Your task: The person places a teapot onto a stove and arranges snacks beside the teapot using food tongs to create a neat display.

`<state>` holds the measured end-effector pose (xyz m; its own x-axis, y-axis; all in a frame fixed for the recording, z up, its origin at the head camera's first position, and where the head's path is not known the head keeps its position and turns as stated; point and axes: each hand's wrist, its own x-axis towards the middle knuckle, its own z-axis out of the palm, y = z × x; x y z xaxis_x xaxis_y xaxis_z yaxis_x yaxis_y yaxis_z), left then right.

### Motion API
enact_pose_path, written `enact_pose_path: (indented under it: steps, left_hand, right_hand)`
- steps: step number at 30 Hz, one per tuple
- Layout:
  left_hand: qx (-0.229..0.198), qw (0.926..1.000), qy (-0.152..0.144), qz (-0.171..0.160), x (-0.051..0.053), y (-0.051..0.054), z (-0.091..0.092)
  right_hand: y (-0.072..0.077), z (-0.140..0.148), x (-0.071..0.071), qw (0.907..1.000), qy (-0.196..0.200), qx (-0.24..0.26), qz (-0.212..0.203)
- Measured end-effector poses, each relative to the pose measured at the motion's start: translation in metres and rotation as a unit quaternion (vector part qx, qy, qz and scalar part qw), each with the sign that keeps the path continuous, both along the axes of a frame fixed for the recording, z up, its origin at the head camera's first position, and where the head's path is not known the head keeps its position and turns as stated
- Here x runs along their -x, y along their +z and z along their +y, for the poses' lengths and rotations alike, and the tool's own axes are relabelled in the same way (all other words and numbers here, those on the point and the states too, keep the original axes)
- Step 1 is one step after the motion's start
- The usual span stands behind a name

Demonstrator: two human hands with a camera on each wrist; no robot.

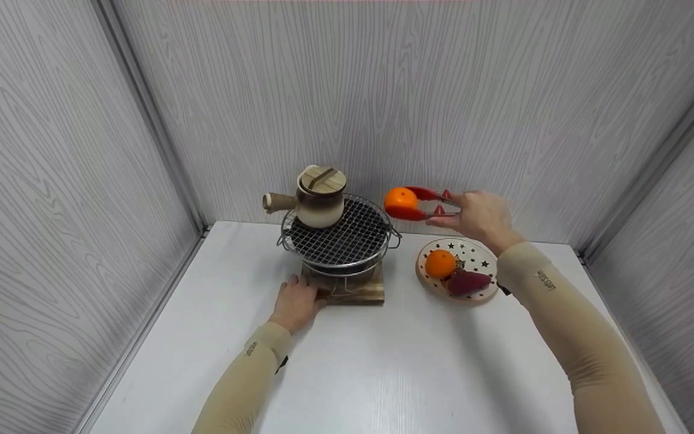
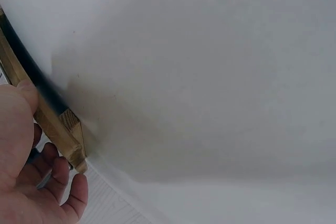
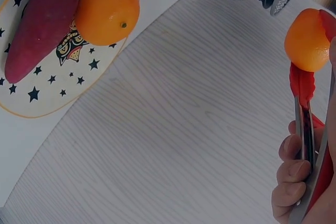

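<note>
My right hand (image 1: 484, 217) holds red-tipped tongs (image 3: 302, 85), which clasp an orange (image 1: 400, 202) in the air, right of the round grill (image 1: 356, 235). On the grill's mesh, at its back left, stands a brown-and-cream clay pot (image 1: 319, 210) with a wooden lid. Under the grill lies a wooden board (image 1: 366, 294). My left hand (image 1: 296, 304) grips this board's left edge, thumb on one side and curled fingers on the other, as the left wrist view shows. A star-patterned plate (image 1: 467, 247) bears a second orange (image 1: 440, 264) and a purple sweet potato (image 1: 470, 282).
The white table (image 1: 371, 367) is walled in by wood-grain panels (image 1: 262, 102) at the back and both sides. The pot's handle (image 1: 281, 202) sticks out to the left, and a wire handle (image 1: 395, 239) juts from the grill's right side towards the plate.
</note>
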<state>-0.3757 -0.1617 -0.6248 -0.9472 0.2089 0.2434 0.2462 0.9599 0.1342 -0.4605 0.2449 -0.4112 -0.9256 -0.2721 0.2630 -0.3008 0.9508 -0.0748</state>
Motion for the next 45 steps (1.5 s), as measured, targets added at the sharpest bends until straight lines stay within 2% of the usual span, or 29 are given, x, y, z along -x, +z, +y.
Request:
enact_pose_path:
  steps: [6, 15, 22, 34, 45]
  left_hand:
    - [0.006, 0.9998, -0.010, 0.014, 0.001, -0.001, 0.001]
    - [0.030, 0.9995, 0.007, 0.003, -0.001, 0.000, 0.000]
    - [0.027, 0.9996, 0.006, -0.003, 0.000, -0.003, -0.001]
    - [0.010, 0.9996, 0.010, -0.026, 0.001, -0.003, -0.001]
    - [0.016, 0.9993, 0.010, -0.031, 0.004, -0.002, -0.001]
  right_hand:
    - [0.004, -0.009, 0.003, 0.9998, -0.002, -0.009, -0.016]
    - [0.004, -0.024, 0.009, 0.9998, -0.003, -0.007, -0.021]
    - [0.003, -0.035, 0.014, 0.9993, -0.008, 0.008, -0.036]
    - [-0.004, -0.056, 0.023, 0.9992, -0.002, -0.028, -0.029]
    - [-0.004, -0.074, 0.028, 0.9991, -0.019, -0.029, -0.024]
